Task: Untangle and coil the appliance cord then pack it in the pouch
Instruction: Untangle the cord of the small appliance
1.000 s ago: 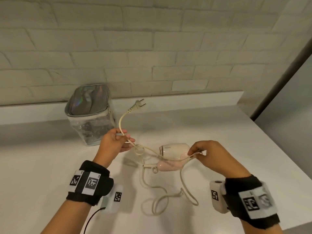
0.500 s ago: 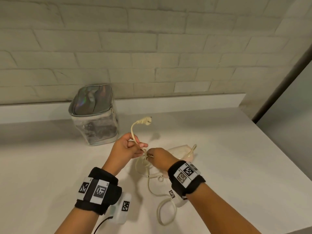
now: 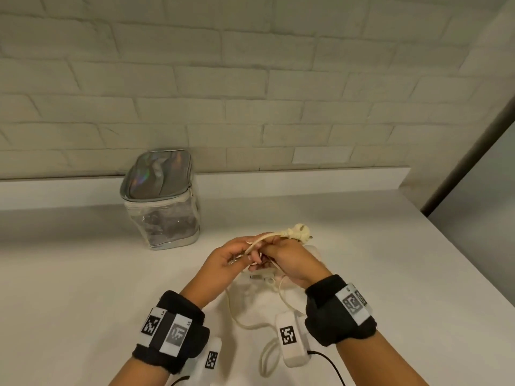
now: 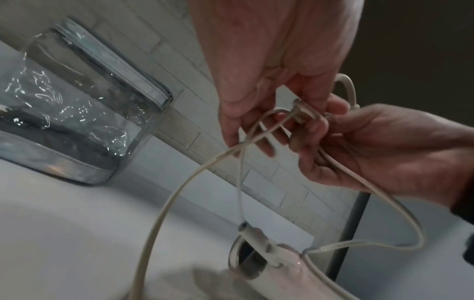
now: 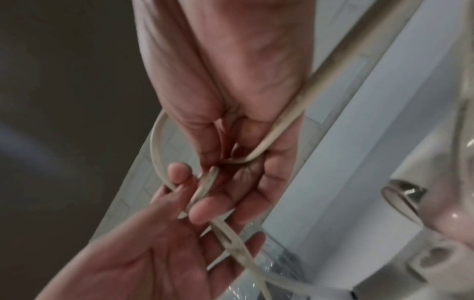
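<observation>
A cream appliance cord [image 3: 252, 316] runs from a pale pink hair dryer [image 4: 277, 263] lying on the white counter [image 3: 390, 274]. The dryer is mostly hidden under my hands in the head view. My left hand [image 3: 245, 254] and right hand [image 3: 274, 254] meet above it, and both pinch the cord at a tangle [image 4: 300, 113]. The plug [image 3: 299, 232] sticks out to the right over my right hand. In the right wrist view the cord [image 5: 282, 121] crosses my right palm. Loose loops trail down to the counter. The clear pouch [image 3: 161, 199] with a silver top stands zipped at the back left.
A white brick wall [image 3: 250, 93] and a low ledge [image 3: 306, 182] run behind the counter. The counter's right edge [image 3: 473, 274] drops off beside a dark post. A black cable [image 3: 326, 363] leads from my right wrist camera.
My right hand came left from beside the dryer and joined the left hand at the cord. The plug end tipped from upright to pointing right.
</observation>
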The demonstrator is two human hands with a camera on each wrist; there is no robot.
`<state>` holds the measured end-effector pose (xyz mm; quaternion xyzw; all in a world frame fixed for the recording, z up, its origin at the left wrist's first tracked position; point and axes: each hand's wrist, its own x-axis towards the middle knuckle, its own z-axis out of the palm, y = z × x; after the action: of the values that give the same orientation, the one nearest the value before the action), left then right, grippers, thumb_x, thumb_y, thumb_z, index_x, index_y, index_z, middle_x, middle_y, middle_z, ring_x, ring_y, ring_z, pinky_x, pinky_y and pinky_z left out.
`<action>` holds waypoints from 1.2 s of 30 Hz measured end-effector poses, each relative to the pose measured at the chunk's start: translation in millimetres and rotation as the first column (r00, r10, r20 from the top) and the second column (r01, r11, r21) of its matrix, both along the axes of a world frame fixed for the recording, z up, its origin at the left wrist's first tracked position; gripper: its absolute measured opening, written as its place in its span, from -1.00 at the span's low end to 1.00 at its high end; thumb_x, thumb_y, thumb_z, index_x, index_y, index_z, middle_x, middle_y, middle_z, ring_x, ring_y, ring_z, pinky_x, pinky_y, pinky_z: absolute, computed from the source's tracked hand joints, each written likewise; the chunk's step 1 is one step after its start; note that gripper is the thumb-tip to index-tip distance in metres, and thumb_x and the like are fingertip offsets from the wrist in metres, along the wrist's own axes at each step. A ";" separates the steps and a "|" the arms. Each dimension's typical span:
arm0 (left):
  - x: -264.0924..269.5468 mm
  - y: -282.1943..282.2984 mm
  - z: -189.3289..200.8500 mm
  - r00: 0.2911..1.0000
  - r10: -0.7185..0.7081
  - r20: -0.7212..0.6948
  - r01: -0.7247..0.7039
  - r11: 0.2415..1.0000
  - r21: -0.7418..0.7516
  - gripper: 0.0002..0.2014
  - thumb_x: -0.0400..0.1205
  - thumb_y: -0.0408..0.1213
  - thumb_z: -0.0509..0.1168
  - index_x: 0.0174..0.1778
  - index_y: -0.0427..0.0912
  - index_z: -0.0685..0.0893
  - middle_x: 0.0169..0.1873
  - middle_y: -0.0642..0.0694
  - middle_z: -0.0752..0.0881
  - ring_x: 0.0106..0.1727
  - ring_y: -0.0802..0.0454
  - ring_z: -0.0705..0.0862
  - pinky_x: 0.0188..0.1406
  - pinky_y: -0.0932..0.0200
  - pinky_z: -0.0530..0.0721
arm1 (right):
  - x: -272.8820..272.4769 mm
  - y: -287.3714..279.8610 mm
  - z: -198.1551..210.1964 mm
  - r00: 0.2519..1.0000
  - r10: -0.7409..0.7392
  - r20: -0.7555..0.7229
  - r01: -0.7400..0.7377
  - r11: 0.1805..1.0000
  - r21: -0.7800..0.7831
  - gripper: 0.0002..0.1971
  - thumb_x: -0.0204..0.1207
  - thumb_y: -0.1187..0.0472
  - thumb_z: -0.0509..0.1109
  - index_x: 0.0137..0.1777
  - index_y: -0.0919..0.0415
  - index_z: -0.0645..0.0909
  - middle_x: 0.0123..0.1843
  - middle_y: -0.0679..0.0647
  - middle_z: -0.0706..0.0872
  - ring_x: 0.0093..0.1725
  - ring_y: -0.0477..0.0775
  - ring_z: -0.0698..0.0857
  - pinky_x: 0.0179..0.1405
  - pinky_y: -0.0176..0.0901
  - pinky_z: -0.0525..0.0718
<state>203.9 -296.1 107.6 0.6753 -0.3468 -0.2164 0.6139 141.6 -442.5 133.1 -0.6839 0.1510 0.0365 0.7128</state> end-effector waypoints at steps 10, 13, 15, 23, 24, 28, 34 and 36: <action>9.7 7.9 13.1 0.991 -0.031 -0.131 0.036 0.999 0.033 -0.64 0.57 -0.57 0.21 0.11 -0.06 0.69 -0.12 0.07 0.84 0.02 0.13 0.76 0.02 0.35 0.67 | -15.6 -22.6 6.2 0.994 -0.034 0.106 0.012 0.979 0.203 -0.83 0.62 0.30 0.18 -0.02 0.33 0.60 -0.29 0.05 0.61 -0.33 0.07 0.66 -0.22 -0.12 0.61; 11.2 7.6 13.2 0.992 0.020 -0.121 -0.017 1.000 0.026 -0.70 0.53 -0.54 0.29 0.02 -0.09 0.76 -0.06 0.09 0.83 0.02 0.13 0.76 -0.03 0.33 0.70 | -21.2 -26.7 3.2 0.988 -0.045 0.146 -0.001 0.955 0.298 -0.80 0.62 0.31 0.18 -0.07 0.25 0.65 -0.29 0.06 0.58 -0.34 0.06 0.66 -0.27 -0.11 0.56; 14.4 9.0 10.7 0.986 0.086 -0.140 -0.085 0.996 0.015 -0.67 0.53 -0.57 0.28 -0.05 -0.04 0.78 -0.14 0.10 0.85 -0.04 0.13 0.77 -0.16 0.29 0.74 | -25.9 -29.3 1.2 0.984 -0.072 0.161 0.009 0.931 0.365 -0.80 0.63 0.32 0.14 -0.01 0.29 0.61 -0.30 0.06 0.58 -0.34 0.03 0.65 -0.34 -0.20 0.60; 28.8 19.6 -12.0 0.933 0.347 -0.097 -0.341 0.937 0.078 -0.65 0.60 -0.60 0.14 0.01 -0.09 0.71 0.01 -0.19 0.67 0.09 -0.07 0.63 -0.40 0.32 0.76 | -36.5 -34.2 -1.6 0.968 -0.081 0.238 -0.039 0.887 0.460 -0.65 0.39 0.54 0.14 0.09 0.27 0.59 -0.28 0.12 0.73 -0.39 0.01 0.58 -0.22 -0.19 0.69; 29.3 19.5 -13.5 0.925 0.372 -0.075 -0.366 0.927 0.088 -0.65 0.61 -0.60 0.13 0.00 -0.09 0.71 0.00 -0.18 0.66 0.09 -0.07 0.62 -0.40 0.32 0.76 | -35.9 -33.2 -0.8 0.969 -0.062 0.239 -0.055 0.890 0.453 -0.64 0.34 0.51 0.16 0.10 0.28 0.58 -0.27 0.12 0.73 -0.38 0.02 0.57 -0.22 -0.19 0.69; 35.3 19.5 -9.1 0.889 0.458 -0.008 -0.456 0.887 0.073 -0.63 0.62 -0.59 0.09 -0.01 -0.10 0.71 -0.02 -0.17 0.59 0.09 -0.06 0.58 -0.40 0.35 0.75 | -37.2 -33.0 -0.9 0.956 -0.056 0.287 -0.101 0.858 0.504 -0.53 0.17 0.38 0.35 0.15 0.30 0.59 -0.15 0.15 0.72 -0.25 0.08 0.58 -0.12 -0.15 0.68; 35.4 24.7 1.5 0.893 0.450 0.015 -0.450 0.890 0.069 -0.65 0.61 -0.57 0.13 -0.04 -0.05 0.72 -0.02 -0.19 0.60 -0.01 0.01 0.63 -0.34 0.30 0.77 | -33.9 -39.4 -10.4 0.958 -0.130 0.257 0.037 0.940 0.339 -0.40 0.00 -0.02 0.71 0.07 0.14 0.70 0.02 0.13 0.80 0.08 0.20 0.70 0.11 -0.07 0.69; 33.6 25.2 3.3 0.899 0.439 -0.008 -0.438 0.897 0.058 -0.64 0.61 -0.57 0.14 -0.09 -0.01 0.72 -0.05 -0.15 0.61 -0.05 0.03 0.63 -0.35 0.30 0.77 | -34.1 -40.2 -9.3 0.955 -0.136 0.265 0.041 0.941 0.337 -0.37 -0.01 -0.02 0.71 0.08 0.17 0.67 -0.03 0.13 0.81 0.00 0.16 0.77 0.02 -0.11 0.75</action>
<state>237.5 -271.0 110.9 0.7502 -0.1736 -0.0892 0.6317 107.5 -482.7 123.8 -0.5464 0.0697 -0.0698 0.8317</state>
